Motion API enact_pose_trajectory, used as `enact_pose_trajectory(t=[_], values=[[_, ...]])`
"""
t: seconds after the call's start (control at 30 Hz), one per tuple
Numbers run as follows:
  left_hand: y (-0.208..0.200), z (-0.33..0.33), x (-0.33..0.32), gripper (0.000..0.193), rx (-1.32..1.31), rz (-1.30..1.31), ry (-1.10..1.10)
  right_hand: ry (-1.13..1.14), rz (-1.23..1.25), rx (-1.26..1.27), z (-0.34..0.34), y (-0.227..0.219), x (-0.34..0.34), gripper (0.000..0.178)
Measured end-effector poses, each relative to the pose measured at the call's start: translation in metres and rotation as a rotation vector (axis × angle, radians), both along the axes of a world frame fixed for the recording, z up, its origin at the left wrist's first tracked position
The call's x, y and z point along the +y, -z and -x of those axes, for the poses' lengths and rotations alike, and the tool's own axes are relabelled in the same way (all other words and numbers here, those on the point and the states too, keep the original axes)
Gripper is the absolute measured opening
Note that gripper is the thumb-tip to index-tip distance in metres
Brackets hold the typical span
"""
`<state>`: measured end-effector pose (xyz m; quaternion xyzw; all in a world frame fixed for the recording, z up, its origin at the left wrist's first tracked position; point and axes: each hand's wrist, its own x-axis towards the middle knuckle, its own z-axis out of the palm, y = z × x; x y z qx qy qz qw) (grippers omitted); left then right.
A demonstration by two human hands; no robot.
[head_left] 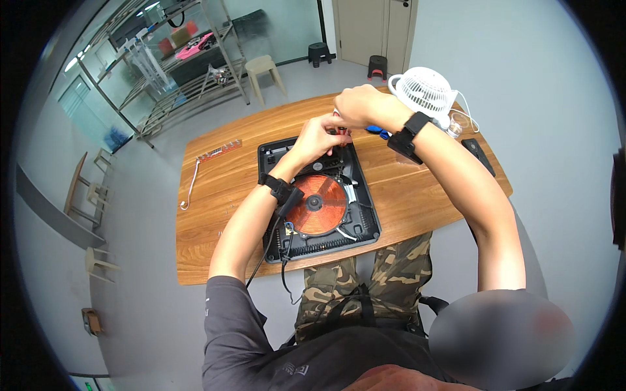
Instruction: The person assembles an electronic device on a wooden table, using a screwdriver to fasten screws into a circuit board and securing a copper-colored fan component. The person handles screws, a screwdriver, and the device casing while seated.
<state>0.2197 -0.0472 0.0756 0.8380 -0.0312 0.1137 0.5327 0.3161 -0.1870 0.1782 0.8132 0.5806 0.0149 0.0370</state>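
Observation:
An opened induction cooker base (367, 199) lies on the wooden table before me, its black housing showing a round copper coil (328, 218) and wiring. Over its far right corner my right hand (360, 106) is closed around the top of what looks like a red-handled screwdriver (342, 131), held upright. My left hand (316, 138) pinches the lower part of this tool from the left, close above the housing. The screwdriver's tip and whatever it touches are hidden by my fingers. A black power cord (285, 277) hangs off the near edge.
At the back right of the table (208, 182) stands a white fan (424, 91). Near my right wrist are a blue-handled tool (377, 130) and a black oblong device (479, 158). A narrow red strip (220, 150) with a white cable lies at the left.

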Motion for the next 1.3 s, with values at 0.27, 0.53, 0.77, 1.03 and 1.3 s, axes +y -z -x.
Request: enact_pose_trajectory(t=[0.27, 0.53, 0.77, 1.03, 1.3], values=[[-0.003, -0.005, 0.007, 0.024, 0.101, -0.064, -0.047, -0.086, -0.059, 0.114, -0.011, 0.013, -0.004, 0.038], [0.0, 0.003, 0.009, 0.027, 0.115, -0.08, -0.037, 0.025, -0.018, 0.067, -0.003, 0.01, 0.002, 0.048], [-0.007, 0.03, 0.042, 0.027, 0.097, -0.206, -0.103, 0.013, -0.049, 0.114, -0.012, 0.016, 0.001, 0.055], [0.012, 0.141, 0.167, 0.017, 0.169, -0.496, -0.215, -0.014, -0.158, 0.071, -0.023, 0.031, -0.012, 0.053], [0.062, 0.279, 0.213, 0.015, 0.495, -0.656, -0.422, -0.018, -0.198, 0.076, -0.022, 0.034, -0.003, 0.053]])
